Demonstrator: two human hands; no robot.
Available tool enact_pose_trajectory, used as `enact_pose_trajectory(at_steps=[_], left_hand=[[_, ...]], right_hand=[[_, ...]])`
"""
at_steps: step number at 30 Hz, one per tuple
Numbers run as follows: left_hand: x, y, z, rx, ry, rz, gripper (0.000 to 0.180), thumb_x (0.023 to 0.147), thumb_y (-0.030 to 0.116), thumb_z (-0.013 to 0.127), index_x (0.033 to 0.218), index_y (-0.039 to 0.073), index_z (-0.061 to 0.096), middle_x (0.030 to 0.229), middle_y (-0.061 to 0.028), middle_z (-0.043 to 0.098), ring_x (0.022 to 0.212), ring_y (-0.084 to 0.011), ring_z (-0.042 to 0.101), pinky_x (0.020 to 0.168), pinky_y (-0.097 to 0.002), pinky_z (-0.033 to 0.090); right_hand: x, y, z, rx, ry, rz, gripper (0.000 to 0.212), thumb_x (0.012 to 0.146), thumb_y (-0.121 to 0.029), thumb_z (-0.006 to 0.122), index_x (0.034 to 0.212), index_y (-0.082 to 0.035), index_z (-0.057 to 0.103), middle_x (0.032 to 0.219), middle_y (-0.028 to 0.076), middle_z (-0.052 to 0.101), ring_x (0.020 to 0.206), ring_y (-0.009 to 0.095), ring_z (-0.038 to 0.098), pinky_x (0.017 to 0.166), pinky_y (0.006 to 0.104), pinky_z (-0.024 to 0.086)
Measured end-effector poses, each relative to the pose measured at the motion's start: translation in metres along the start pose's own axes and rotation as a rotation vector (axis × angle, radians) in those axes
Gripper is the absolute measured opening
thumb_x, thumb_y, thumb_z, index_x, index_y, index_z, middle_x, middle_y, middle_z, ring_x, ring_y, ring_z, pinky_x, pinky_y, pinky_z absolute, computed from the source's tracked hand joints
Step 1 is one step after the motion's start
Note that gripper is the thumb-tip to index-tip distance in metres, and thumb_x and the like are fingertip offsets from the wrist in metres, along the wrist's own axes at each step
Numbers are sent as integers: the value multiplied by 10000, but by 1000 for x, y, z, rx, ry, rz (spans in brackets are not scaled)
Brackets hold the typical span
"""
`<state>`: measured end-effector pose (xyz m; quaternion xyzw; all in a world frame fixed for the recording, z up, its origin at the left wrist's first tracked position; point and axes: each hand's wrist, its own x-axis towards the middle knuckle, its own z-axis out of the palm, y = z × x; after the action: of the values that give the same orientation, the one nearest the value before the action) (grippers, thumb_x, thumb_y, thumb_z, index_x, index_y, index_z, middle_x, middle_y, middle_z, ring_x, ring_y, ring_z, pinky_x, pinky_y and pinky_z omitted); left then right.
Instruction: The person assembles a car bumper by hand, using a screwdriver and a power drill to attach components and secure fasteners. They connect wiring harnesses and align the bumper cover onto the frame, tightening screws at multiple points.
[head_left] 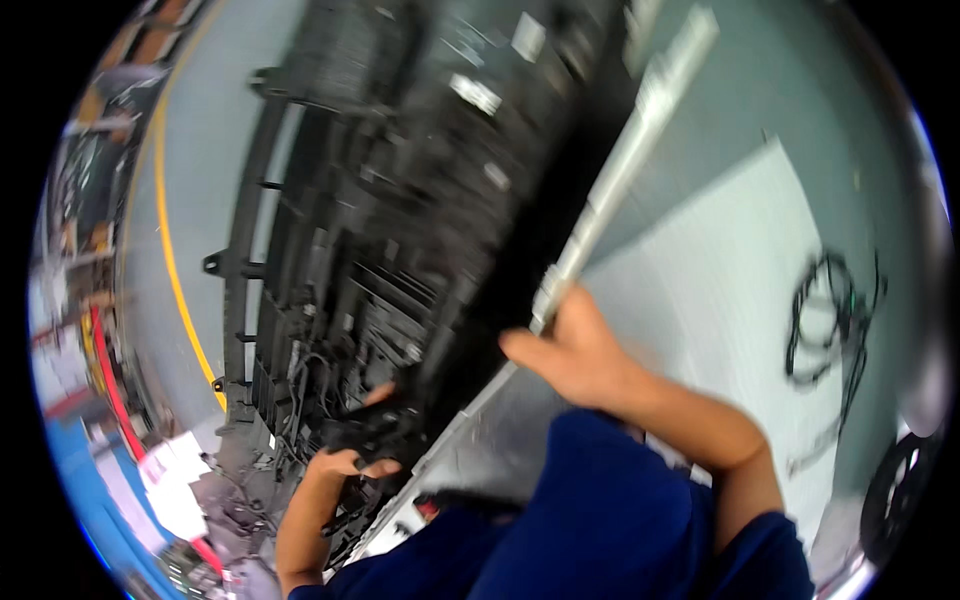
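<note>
A long, dark assembly of black plastic parts (400, 290) stretches away from me, with white labels on it; motion blurs its details. Beside its right edge runs a pale, straight rail (605, 195). My right hand (580, 355) grips this rail, thumb across the near side, other fingers partly hidden. Lower down on the left, my left hand (345, 464) is closed around a black plastic piece (370, 428) at the near end of the assembly. Whether that piece is loose or attached, I cannot tell.
A coiled black cable (825, 320) lies on a light sheet (720, 300) on the right. A dark wheel or tire (895, 500) is at the lower right. Yellow floor tape (165, 230) runs along the left, with cluttered shelves (95, 210) beyond it.
</note>
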<state>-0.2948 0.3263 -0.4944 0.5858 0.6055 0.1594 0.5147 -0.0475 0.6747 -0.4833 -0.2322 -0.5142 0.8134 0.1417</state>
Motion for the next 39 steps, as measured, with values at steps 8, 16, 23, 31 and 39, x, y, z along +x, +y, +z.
enact_pose_trajectory(at_steps=[8,16,23,31,39], left_hand=[[52,39,-17,-489,-8,-269,1201,734,331,919,1612,-16,175,1551,-245,413,1426,-311,430,1179,-380,350],[51,17,-9,-429,-67,-252,1318,688,441,944,1617,-40,142,1591,-293,339,1489,-366,365,1217,-426,314],[51,10,-6,-420,-69,-266,1320,703,529,917,1631,8,136,1501,-315,413,1403,-440,436,1182,-457,355],[39,14,0,-410,-43,-316,1343,697,586,906,1634,17,130,1452,-344,435,1397,-437,435,1170,-455,375],[37,1,29,-389,128,-298,1271,655,510,898,1640,100,208,1327,-328,502,1249,-478,539,1061,-483,453]], right_hand=[[1,59,24,142,228,120,275,826,21,669,1097,66,669,1021,82,705,942,160,642,864,322,513],[-6,65,12,-72,117,257,450,863,-121,767,1259,32,619,1222,99,674,1075,208,656,964,343,510],[-3,-125,-32,-976,-847,483,687,901,-412,804,1365,56,609,1165,264,734,980,372,764,863,400,615],[250,-153,30,-1374,-385,-361,268,996,-193,634,1089,46,708,935,154,700,874,203,643,812,356,508],[329,-46,12,-1167,-247,278,510,1028,-386,636,1111,111,710,1059,182,742,1001,234,678,907,349,513]])
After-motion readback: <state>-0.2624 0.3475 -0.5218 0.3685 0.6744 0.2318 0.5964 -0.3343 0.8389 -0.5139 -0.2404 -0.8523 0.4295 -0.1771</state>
